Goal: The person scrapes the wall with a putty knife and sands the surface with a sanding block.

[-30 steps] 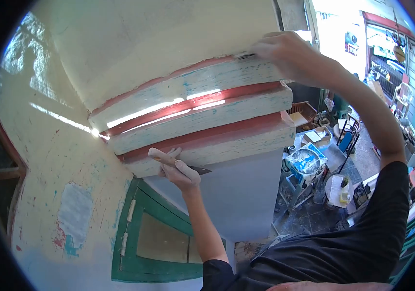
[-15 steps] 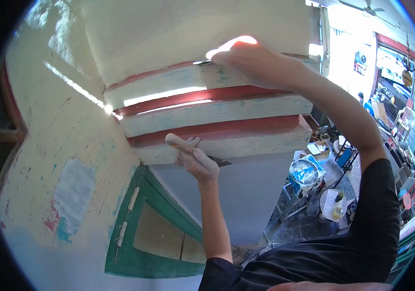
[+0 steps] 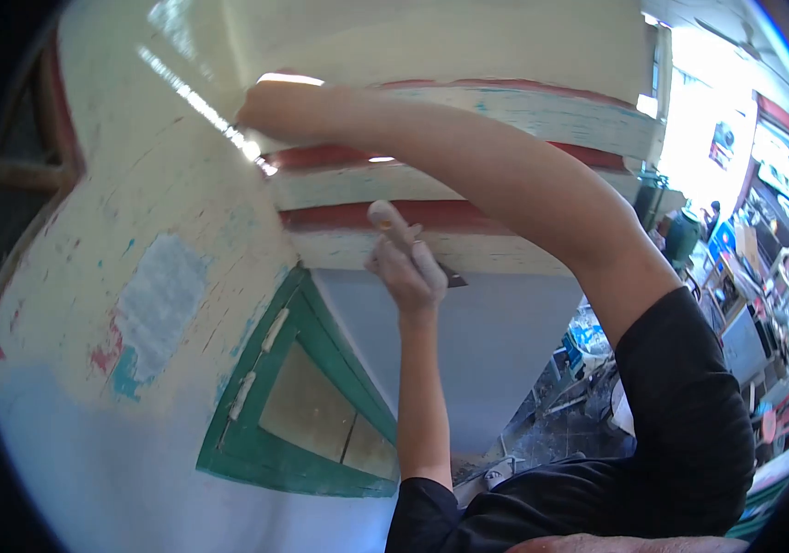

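My left hand [image 3: 408, 272], dusted with white, is closed around the wooden handle of a putty knife [image 3: 393, 221]. Its dark blade points down to the right, near the lowest ledge of the stepped moulding [image 3: 514, 251]. My right hand [image 3: 284, 109] reaches up into the corner at the left end of the upper ledge, its fingers closed. A thin metal blade showed at those fingers a moment ago; now the hand itself hides it. The moulding has worn white faces with red bands between them.
A patchy cream wall [image 3: 90, 267] with chipped paint rises at left. Below the moulding is a green-framed panel [image 3: 275, 442]. At right, far below, are a bucket in a blue box [image 3: 588, 334], a pink chair [image 3: 784, 415] and assorted clutter.
My right hand has swept left along the upper ledge to the wall corner. The view has shifted, and my left hand still grips the putty knife at the lowest ledge.
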Action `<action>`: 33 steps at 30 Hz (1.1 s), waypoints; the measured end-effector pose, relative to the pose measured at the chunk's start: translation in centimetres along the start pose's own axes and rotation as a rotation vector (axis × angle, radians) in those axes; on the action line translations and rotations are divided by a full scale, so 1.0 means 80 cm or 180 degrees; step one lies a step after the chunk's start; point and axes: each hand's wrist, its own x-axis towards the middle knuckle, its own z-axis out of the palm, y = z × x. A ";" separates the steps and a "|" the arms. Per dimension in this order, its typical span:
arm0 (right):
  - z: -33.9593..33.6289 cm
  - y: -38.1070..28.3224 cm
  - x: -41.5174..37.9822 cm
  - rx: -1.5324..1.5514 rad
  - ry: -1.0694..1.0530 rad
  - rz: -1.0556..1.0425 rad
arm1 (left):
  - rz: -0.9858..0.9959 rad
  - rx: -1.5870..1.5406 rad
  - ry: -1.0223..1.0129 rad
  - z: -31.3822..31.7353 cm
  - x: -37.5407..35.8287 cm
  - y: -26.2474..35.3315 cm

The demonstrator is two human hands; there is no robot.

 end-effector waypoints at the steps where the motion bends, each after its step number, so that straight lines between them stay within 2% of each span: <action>1: -0.008 -0.004 -0.020 -0.0123 0.0108 -0.0041 | 0.0068 -0.0004 0.0094 0.003 0.000 -0.004; 2: -0.014 -0.012 -0.039 -0.0245 0.0216 -0.0105 | 0.0130 0.0000 0.0206 0.006 0.000 -0.008; 3: -0.045 -0.026 -0.063 -0.0408 -0.0166 0.0026 | 0.0150 -0.0054 0.0175 0.006 0.003 -0.005; 5: -0.044 -0.030 -0.118 -0.0285 0.0060 -0.0042 | 0.0121 -0.0047 0.0165 0.003 0.006 0.002; 7: -0.070 -0.049 -0.195 -0.0952 -0.0615 -0.0269 | 0.0075 -0.0131 0.0201 0.009 0.001 0.000; 12: -0.133 -0.037 -0.323 -0.1051 0.0374 -0.0188 | -0.0125 0.0090 0.0146 0.013 -0.004 0.007; 13: -0.148 -0.026 -0.334 -0.1075 0.0376 -0.0174 | -0.0122 0.0154 0.0141 0.014 -0.003 0.011; 15: -0.179 0.014 -0.349 -0.1367 0.1128 0.0074 | -0.0045 0.0188 0.0150 0.013 -0.003 0.012; 19: -0.239 0.115 -0.367 -0.2758 0.1264 0.0155 | -0.0055 0.0202 0.0257 0.018 -0.002 0.013; 20: -0.255 0.132 -0.370 -0.2759 0.1279 0.0171 | -0.0095 0.0188 0.0275 0.017 -0.003 0.012; 22: -0.282 0.156 -0.375 -0.2047 0.0845 0.0456 | -0.0060 0.0237 0.0223 0.014 -0.001 0.015; 23: -0.282 0.161 -0.377 -0.2088 0.0793 0.0417 | -0.0048 0.0275 0.0178 0.012 -0.001 0.015; 27: -0.266 0.171 -0.385 -0.2418 0.1002 0.0325 | 0.0005 0.0297 0.0097 0.010 0.000 0.015; 30: -0.260 0.169 -0.388 -0.1972 0.1248 0.0440 | -0.0052 0.0273 0.0134 0.014 -0.001 0.019; 32: -0.257 0.173 -0.392 -0.2631 0.1362 0.0349 | -0.0073 0.0170 0.0255 0.017 0.000 0.018; 33: -0.255 0.174 -0.394 -0.2605 0.1354 0.0365 | -0.0085 0.0187 0.0232 0.016 0.000 0.019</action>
